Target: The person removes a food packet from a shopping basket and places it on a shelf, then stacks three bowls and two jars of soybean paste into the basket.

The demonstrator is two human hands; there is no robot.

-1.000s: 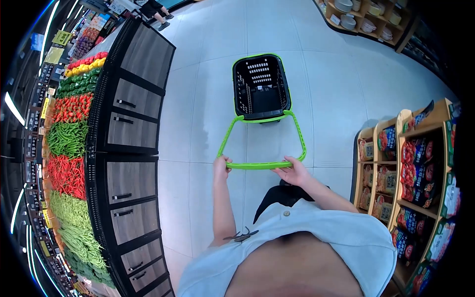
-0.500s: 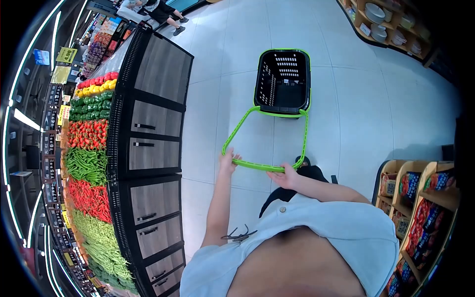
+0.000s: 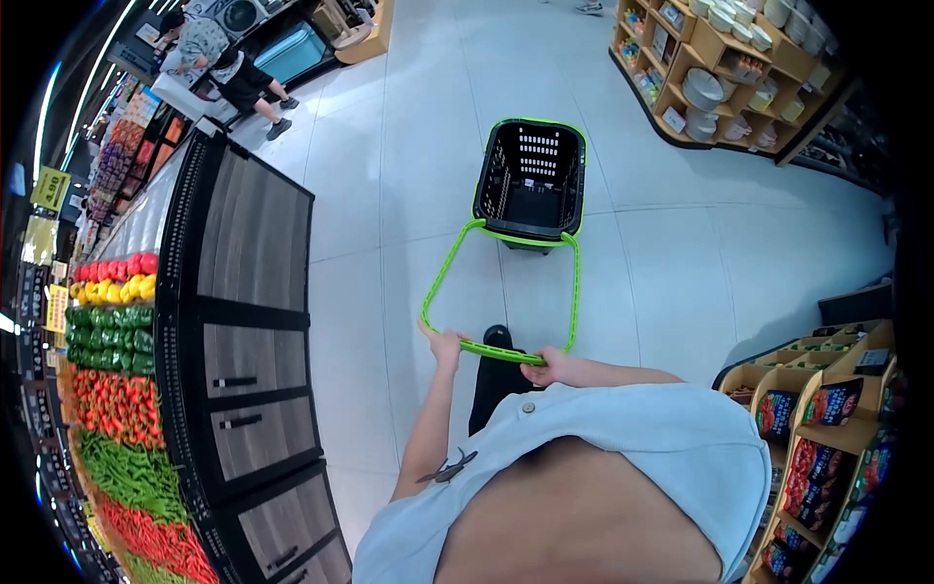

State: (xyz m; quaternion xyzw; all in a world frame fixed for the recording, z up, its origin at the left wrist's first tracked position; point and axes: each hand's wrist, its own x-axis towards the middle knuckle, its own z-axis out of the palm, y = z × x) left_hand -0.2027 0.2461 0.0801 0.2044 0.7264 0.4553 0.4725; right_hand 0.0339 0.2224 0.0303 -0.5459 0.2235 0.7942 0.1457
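Note:
A black shopping basket (image 3: 496,180) with a green rim stands on the floor ahead of me, and nothing shows inside it. Its long green handle (image 3: 496,352) is swung toward my body. My left hand (image 3: 445,347) is closed around the handle's near left corner. Near the right end of the same bar, my right hand (image 3: 549,366) grips it, fingers partly hidden. One dark shoe (image 3: 497,336) shows beneath the handle.
On the left is a vegetable stand (image 3: 255,243) with peppers and chillies. A person (image 3: 229,73) stands beyond it. Wooden shelves with bowls (image 3: 702,90) are at the far right; a shelf of packets (image 3: 817,467) is close on my right. Pale tiled floor (image 3: 428,146) lies between.
The vegetable stand and right-hand shelves have shifted nearer and lower in view, and the far person shows more fully. Both hands stay on the handle; my foot now shows under it.

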